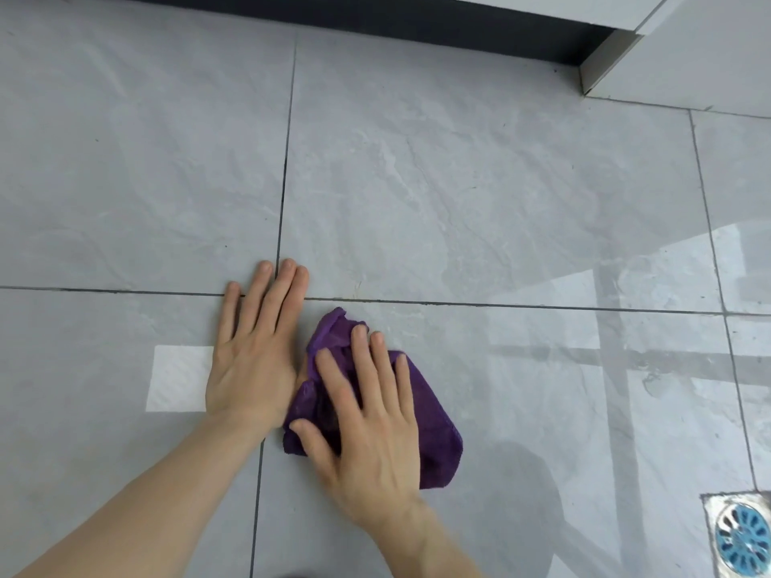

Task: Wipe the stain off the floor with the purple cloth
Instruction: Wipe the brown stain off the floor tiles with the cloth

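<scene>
Down near me, my right hand (367, 427) lies flat on the purple cloth (434, 431), fingers spread and pressing rather than gripping — the cloth is bunched on the grey tiled floor (459, 194). Just left, touching it, my left hand (254, 352) rests palm-down, fingers straight, over the grout cross. Near right sits a blue floor drain (742, 540); far off — a dark baseboard (375, 14).
</scene>
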The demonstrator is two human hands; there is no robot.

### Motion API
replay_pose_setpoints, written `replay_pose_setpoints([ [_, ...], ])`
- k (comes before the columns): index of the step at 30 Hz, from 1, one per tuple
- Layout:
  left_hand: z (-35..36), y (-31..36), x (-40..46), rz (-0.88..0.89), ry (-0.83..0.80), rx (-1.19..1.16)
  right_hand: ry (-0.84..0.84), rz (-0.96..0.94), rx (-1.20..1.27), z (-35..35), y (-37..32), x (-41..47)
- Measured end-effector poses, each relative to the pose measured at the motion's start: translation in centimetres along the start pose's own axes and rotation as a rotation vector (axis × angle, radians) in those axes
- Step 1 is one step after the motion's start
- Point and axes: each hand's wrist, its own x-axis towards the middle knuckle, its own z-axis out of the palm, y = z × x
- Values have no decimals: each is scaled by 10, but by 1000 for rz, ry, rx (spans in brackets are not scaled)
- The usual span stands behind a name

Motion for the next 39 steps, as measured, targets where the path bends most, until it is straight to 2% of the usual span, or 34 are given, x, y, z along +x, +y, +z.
replay_pose_setpoints([
  [3,2,-2,0,14,-18,8,-38,-21,-126,14,-6,-11],
  [9,-2,0,-1,4,1,-23,-12,-61,-154,2,24,-7],
  [15,-3,2,-1,-2,8,-26,109,93,-156,-21,70,55],
  [23,-2,1,-1,-2,6,-36,154,165,-180,-38,99,95],
  [29,0,-1,-1,3,3,-30,267,420,-131,-31,97,59],
  [31,0,-2,-1,8,2,-32,257,417,-90,-29,94,36],
  [35,0,-2,-1,18,15,-69,217,280,28,-23,87,-1],
  [39,-1,-4,0,33,33,-176,249,346,234,-25,70,7],
])
